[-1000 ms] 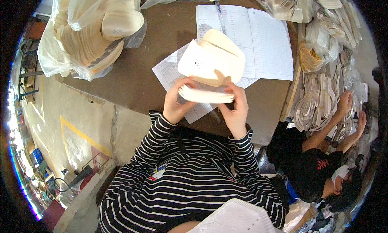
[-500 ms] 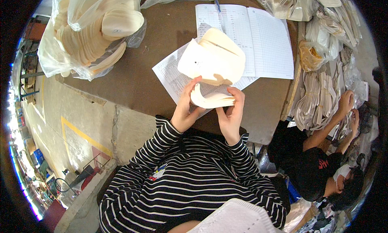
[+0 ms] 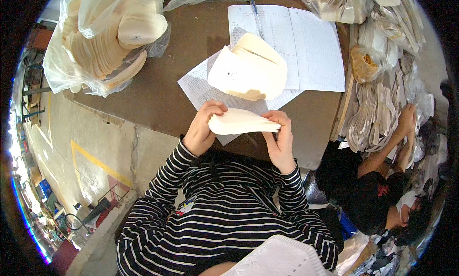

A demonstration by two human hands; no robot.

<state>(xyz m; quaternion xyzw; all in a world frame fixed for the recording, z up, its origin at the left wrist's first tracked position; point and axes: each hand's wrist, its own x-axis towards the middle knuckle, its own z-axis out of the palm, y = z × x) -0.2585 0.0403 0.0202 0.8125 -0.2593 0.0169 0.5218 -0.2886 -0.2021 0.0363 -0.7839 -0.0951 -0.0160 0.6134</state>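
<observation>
Between my two hands is a thin stack of cream, rounded cut pieces (image 3: 243,122), held up over the near edge of the table. My left hand (image 3: 204,125) grips its left end, fingers curled over the top. At the right end, my right hand (image 3: 281,135) pinches the stack between thumb and fingers. Just beyond lies a thicker pile of similar cream pieces (image 3: 248,68), with a small dark mark on top. It rests on printed sheets (image 3: 198,80) and partly over an open notebook (image 3: 318,51), which has a blue pen (image 3: 255,9) at its top edge.
A clear plastic bag (image 3: 57,68) full of cream pieces stands at the table's far left. Along the right, bundled strips (image 3: 370,115) and a small bag with orange contents (image 3: 366,65) lie beside the brown table (image 3: 191,37). A co-worker in black (image 3: 368,194) handles bundles there.
The stack in my hands was bent into a curve and is now straighter. My left hand has moved left and curled over its end. The co-worker's hands have come closer together.
</observation>
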